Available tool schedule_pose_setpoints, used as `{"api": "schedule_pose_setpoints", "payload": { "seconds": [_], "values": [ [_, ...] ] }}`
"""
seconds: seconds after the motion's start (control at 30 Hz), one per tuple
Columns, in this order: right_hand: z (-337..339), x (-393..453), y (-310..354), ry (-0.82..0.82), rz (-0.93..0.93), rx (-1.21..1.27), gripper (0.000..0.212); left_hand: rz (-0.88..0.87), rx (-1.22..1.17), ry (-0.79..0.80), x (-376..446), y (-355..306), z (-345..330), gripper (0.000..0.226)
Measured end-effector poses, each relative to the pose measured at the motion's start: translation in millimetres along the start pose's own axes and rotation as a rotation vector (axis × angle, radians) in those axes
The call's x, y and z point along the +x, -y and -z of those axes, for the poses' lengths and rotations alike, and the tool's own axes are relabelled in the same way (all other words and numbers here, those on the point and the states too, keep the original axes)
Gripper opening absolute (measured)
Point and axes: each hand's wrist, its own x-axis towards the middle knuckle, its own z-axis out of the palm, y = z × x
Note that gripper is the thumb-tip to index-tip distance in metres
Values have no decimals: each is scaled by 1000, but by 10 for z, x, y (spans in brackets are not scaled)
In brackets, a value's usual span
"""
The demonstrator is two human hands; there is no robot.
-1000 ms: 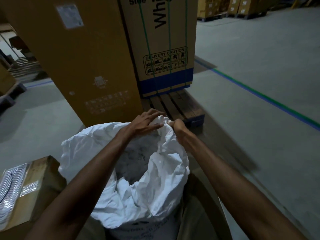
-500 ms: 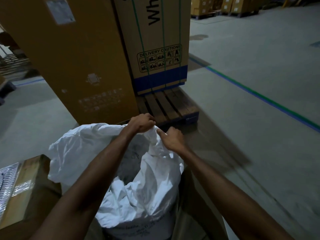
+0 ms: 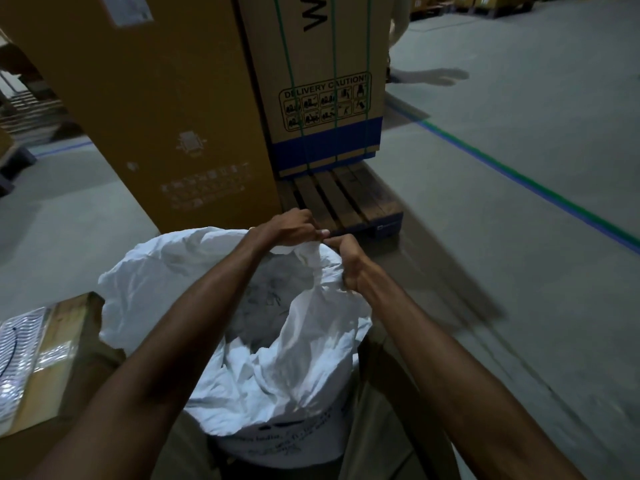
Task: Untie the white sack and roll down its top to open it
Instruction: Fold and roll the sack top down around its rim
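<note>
Warehouse floor (image 3: pixel 519 237) and tall cartons (image 3: pixel 156 98) ahead; my left hand (image 3: pixel 291 228) and right hand (image 3: pixel 346 261) both grip the white sack (image 3: pixel 277 375) at its far rim, fingers curled tight.

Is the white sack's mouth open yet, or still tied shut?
Open: the white sack gapes, its inside visible. Left hand and right hand grip its far rim.

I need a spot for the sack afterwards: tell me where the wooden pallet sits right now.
Head view, centre: the wooden pallet lies on the floor under the strapped carton, just beyond both hands.
</note>
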Motion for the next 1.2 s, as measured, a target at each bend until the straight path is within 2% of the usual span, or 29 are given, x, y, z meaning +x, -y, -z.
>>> {"api": "schedule_pose_setpoints", "payload": {
  "seconds": [0.1,0.17,0.23,0.3,0.37,0.4,0.47,0.53,0.57,0.67,0.7,0.73,0.8,0.9,0.93,0.97,1.03,1.1,1.17,1.2],
  "values": [
    [6,38,-29,5,87,-34,37,94,76,-143,65,-3,6,61],
    [39,73,-127,-83,139,-258,50,134,60,-183,97,62,-13,65],
    [57,100,-256,-229,138,-535,72,127,24,-184,120,145,-55,59],
    [11,126,-326,-342,106,-608,80,100,-45,-158,83,163,-59,53],
    [-102,126,-276,-338,72,-460,67,21,-44,-190,-21,101,-64,49],
    [-156,116,-244,-317,63,-288,58,-19,11,-242,-104,51,-86,49],
    [-201,100,-165,-260,65,95,43,-96,41,-420,-330,-24,-181,54],
    [-206,96,-76,-209,94,365,40,-137,-68,-566,-615,-44,-339,61],
    [-214,98,-45,-214,111,413,37,-121,-139,-548,-768,-30,-424,66],
    [-252,115,20,-237,170,398,32,4,-356,-252,-1143,39,-707,98],
    [-273,123,26,-232,188,416,31,-2,-365,-229,-1210,93,-807,103],
    [-294,110,24,-230,216,430,31,-40,-360,-262,-1253,161,-909,99],
    [-310,74,38,-223,235,484,35,-84,-402,-400,-1286,256,-1046,72],
    [-308,31,77,-180,245,591,41,8,-372,-614,-1369,173,-981,37],
    [-305,12,64,-175,250,510,38,48,-305,-661,-1387,142,-931,34],
    [-291,11,17,-174,254,395,44,90,-222,-687,-1391,139,-892,34],
    [-211,-16,-152,-291,287,49,81,138,-90,-690,-1409,160,-829,37],
    [-113,-141,-281,-382,586,-508,106,117,-28,-699,-1421,187,-775,35],
    [-51,-278,-389,-294,966,-1113,116,44,-5,-660,-1439,165,-694,31],
    [-62,-332,-408,-238,1093,-1389,117,1,22,-628,-1436,152,-641,33]
  ]
}}
